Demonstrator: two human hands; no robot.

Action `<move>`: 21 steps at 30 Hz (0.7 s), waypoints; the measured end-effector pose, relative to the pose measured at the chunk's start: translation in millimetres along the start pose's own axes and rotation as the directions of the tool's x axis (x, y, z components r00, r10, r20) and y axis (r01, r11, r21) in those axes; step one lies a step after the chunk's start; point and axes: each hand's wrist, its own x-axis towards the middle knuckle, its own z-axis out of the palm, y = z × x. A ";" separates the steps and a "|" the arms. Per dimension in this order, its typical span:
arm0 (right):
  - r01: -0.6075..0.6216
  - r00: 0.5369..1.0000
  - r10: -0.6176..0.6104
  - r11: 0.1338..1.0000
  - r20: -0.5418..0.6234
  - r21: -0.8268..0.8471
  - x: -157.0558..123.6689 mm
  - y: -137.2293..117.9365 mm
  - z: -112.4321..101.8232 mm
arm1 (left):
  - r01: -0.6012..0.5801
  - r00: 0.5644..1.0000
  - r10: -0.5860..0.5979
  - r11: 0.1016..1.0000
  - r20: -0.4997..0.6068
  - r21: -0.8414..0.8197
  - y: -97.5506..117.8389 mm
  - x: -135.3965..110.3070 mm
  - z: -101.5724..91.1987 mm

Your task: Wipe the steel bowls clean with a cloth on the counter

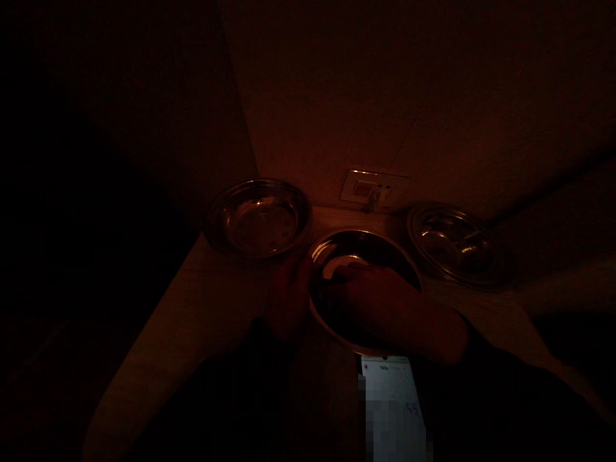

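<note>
A deep round metal bowl (416, 273) stands in the middle of a wooden table. At its left side my left hand (289, 298) grips it by the rim and outer wall, though the fingers are dim. Inside the bowl is my right hand (370, 292), reaching in over the right rim with its fingers bent downward. Darkness hides the fingertips and whatever they hold. A pale patch (344, 263) shows in the bowl just beyond those fingers; I cannot tell whether it is contents or a reflection.
A shallow metal dish (260, 231) sits at the back left of the table (192, 327). On the right lies a divided metal plate (457, 247). A wall socket (373, 188) is behind the bowl. Nearest me, a lit phone (392, 398) glows. The room is very dark.
</note>
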 end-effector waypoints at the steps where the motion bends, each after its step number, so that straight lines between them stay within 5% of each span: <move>1: -0.003 1.000 0.003 1.000 -0.010 0.004 0.6 0.6 0.7 | 0.001 1.000 -0.001 1.000 0.008 -0.003 0.4 -0.1 -0.3; 10: -0.240 0.971 0.237 0.961 -0.037 -0.137 6.6 19.9 2.0 | -0.042 0.999 0.042 0.999 0.022 -0.011 -3.6 -1.2 0.0; 21: -0.214 0.976 0.207 0.968 -0.061 -0.134 6.6 19.9 2.5 | -0.022 1.000 0.022 0.999 -0.009 0.040 -4.2 -1.2 1.1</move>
